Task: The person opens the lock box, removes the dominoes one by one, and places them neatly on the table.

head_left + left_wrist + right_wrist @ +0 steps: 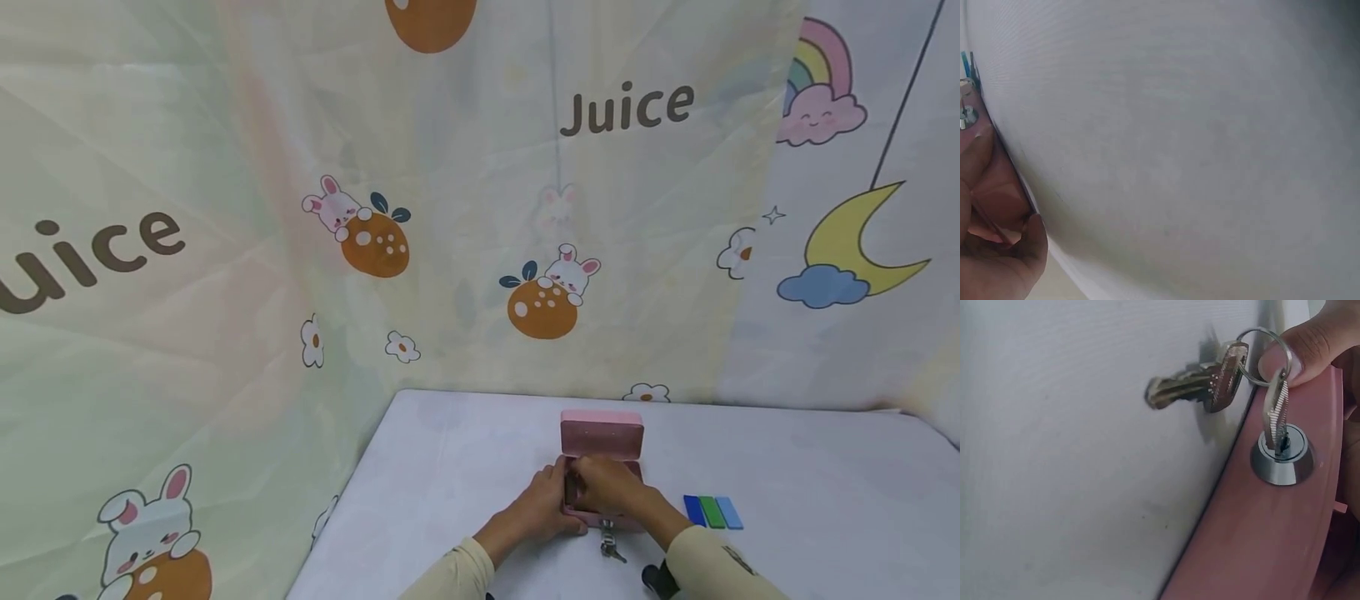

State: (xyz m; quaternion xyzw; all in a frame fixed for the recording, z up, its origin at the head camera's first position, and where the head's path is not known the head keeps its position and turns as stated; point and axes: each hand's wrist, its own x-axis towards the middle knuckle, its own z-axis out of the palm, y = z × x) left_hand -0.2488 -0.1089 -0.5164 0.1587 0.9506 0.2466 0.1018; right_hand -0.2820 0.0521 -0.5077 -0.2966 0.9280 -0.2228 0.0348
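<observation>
A pink metal lock box [602,418] stands on the table with its lid raised. My left hand [542,504] grips its left side, thumb on the front and fingers round toward the back; the left wrist view shows this hand [1004,265] against the pink wall. Over the open box, my right hand [607,485] reaches down inside, its fingertips hidden, so I cannot tell whether they hold anything. On the front, a key [1276,415] sits in the round silver lock [1282,464]. A second key [1204,384] hangs from the same ring, near the left thumb.
Three flat strips, dark blue [694,510], green [712,512] and light blue [729,512], lie side by side to the right of the box. The white table [465,442] meets a printed cloth wall [465,167] at the back and left.
</observation>
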